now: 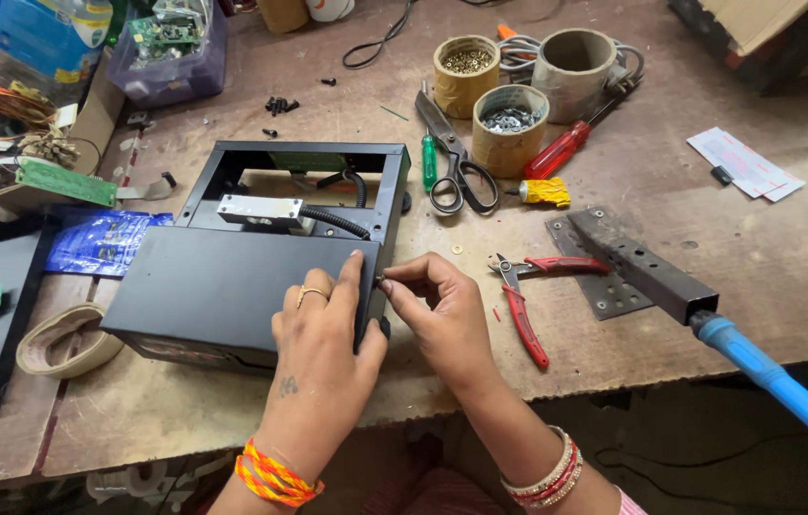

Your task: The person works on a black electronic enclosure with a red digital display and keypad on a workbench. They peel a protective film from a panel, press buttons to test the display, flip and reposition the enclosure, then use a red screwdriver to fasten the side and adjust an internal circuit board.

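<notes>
A black metal box [223, 286] lies on the wooden workbench [671, 315], its far half an open frame with a silver bar [259, 210] and a black ribbed cable [335, 221] inside. My left hand [323, 348] rests on the box's near right corner and grips its edge, index finger pointing up. My right hand [437, 305] pinches a small screw [380, 280] against the box's right side wall.
Red-handled pliers [523, 310] lie right of my hands, beside a black square tube [637, 262] with a blue handle [776, 381]. Scissors [456, 162], a red screwdriver [566, 148], a green screwdriver [429, 160] and cardboard cups of screws [509, 129] stand behind. Circuit boards [65, 181] clutter the left.
</notes>
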